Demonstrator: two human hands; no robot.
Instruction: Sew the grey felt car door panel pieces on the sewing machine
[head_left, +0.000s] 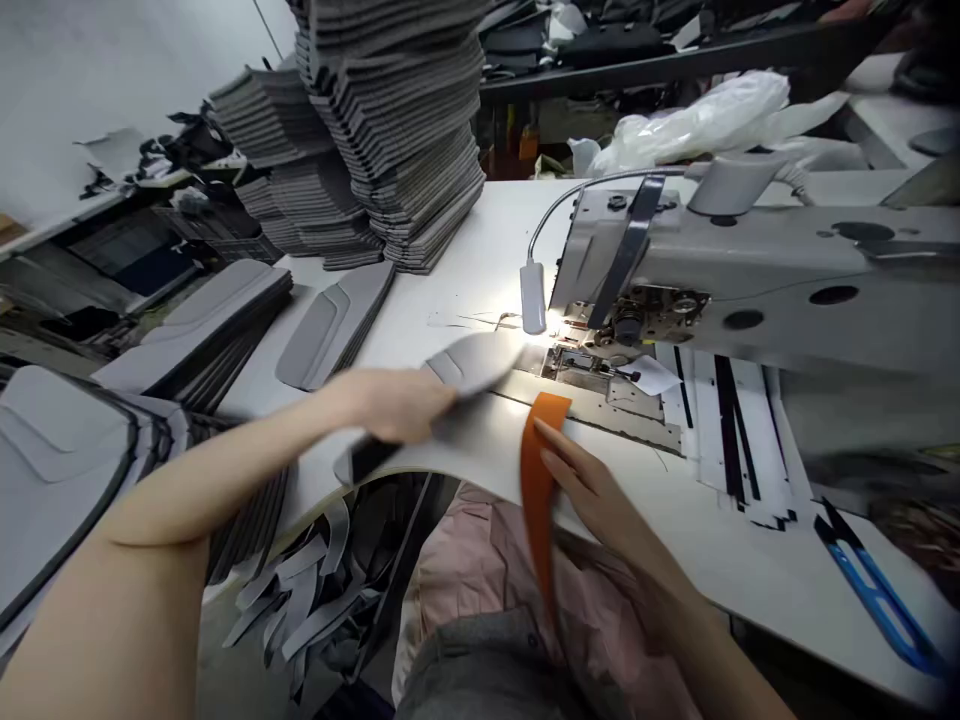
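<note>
My left hand [405,405], smeared by motion, is closed on a grey fabric panel [480,362] left of the sewing machine's needle area. The panel's far end reaches toward the lit presser foot [574,360]; a darker part hangs below my fingers. Between the thumb and fingers of my right hand [581,475] is an orange strip [541,470], whose lower end dangles over the table edge toward my lap. That hand is just in front of the metal plate of the sewing machine [750,270].
Tall stacks of grey panels [405,120] stand at the back left, with lower piles [337,325] nearer. Grey scraps [315,590] lie below the table. Blue-handled snips [877,590] and paper with black strips [731,420] are on the right. A lamp [532,298] hangs by the needle.
</note>
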